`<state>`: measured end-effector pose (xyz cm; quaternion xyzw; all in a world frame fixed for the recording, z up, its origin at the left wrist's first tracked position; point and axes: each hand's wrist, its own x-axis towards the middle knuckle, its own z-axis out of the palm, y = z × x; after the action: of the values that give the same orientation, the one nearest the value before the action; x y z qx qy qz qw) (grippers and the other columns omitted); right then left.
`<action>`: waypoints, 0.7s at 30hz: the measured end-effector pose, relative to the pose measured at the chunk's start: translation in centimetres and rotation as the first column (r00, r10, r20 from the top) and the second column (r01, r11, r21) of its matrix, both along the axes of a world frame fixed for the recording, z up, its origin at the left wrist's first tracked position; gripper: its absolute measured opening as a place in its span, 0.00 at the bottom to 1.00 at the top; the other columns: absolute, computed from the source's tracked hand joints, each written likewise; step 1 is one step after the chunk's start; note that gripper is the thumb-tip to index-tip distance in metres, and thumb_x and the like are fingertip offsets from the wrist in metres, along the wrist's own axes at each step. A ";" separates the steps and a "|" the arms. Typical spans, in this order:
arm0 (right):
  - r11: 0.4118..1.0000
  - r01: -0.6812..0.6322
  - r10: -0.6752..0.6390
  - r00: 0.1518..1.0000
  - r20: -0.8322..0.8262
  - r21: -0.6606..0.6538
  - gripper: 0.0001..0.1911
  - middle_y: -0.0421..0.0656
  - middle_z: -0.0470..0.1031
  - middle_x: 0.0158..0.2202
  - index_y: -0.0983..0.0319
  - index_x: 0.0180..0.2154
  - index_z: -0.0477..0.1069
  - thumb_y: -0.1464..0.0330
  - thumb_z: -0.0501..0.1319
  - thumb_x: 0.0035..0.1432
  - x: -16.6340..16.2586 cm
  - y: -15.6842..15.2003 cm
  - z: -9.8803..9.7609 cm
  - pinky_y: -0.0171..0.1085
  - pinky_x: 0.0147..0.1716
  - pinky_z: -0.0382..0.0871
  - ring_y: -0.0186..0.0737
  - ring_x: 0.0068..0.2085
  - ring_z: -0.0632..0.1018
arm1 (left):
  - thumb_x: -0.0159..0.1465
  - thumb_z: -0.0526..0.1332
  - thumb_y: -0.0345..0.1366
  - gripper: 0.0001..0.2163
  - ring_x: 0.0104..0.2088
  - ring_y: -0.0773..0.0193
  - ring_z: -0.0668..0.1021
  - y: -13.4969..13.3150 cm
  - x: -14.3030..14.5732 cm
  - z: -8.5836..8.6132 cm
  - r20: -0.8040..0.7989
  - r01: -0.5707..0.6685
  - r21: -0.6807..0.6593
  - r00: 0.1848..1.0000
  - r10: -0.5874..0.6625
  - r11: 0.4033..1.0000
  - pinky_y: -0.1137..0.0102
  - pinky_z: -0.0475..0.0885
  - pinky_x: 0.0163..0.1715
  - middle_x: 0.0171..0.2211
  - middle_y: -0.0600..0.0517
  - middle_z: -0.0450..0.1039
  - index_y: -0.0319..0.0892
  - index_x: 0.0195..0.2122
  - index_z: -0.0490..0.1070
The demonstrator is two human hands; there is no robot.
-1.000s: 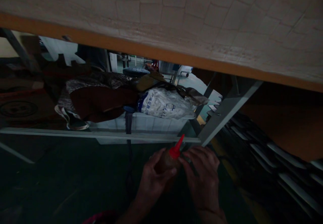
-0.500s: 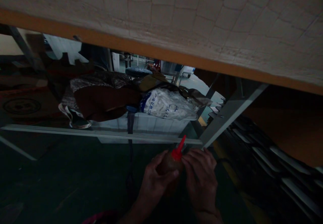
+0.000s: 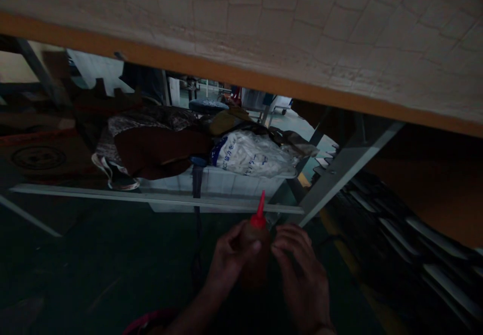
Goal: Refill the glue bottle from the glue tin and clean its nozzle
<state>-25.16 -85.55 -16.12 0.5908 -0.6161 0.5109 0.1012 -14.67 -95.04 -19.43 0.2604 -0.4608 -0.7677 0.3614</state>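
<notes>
My left hand (image 3: pixel 228 260) is wrapped round a brown squeeze bottle (image 3: pixel 259 267), its thumb across the front. The bottle stands nearly upright, and its red pointed nozzle cap (image 3: pixel 258 218) points up. Just right of the bottle is my right hand (image 3: pixel 304 272), with its fingers bent and the thumb and forefinger tips together in a pinch. A narrow gap shows between those fingertips and the bottle. Whether something small lies in the pinch is too dark to see.
Above the hands runs a table's orange-brown edge (image 3: pixel 211 68) under a pale quilted-looking top. Beneath it, a white bin (image 3: pixel 234 186) holds cloth and a printed plastic bag (image 3: pixel 252 154). A metal frame leg (image 3: pixel 350 169) slants at right; a carton (image 3: pixel 41 156) stands left.
The bottle has tipped more upright and its nozzle has shifted left. My right hand's fingertips have come away from beside the cap and sit slightly lower.
</notes>
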 end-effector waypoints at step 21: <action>0.998 0.019 -0.026 0.991 0.128 0.057 0.01 0.44 0.63 0.52 0.58 0.36 0.65 0.70 0.56 0.62 -1.0 1.0 1.3 0.48 0.52 0.57 0.46 0.56 0.62 | 0.47 0.69 0.38 0.24 0.48 0.51 0.74 0.6 0.6 1.0 -0.186 0.298 -0.055 0.935 -0.303 0.953 0.64 0.66 0.48 0.44 0.48 0.76 0.42 0.47 0.72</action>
<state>-26.15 -84.53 -14.86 0.5522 -0.6419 0.5296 0.0504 -14.11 -94.44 -18.39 0.1069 -0.4677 -0.8294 0.2861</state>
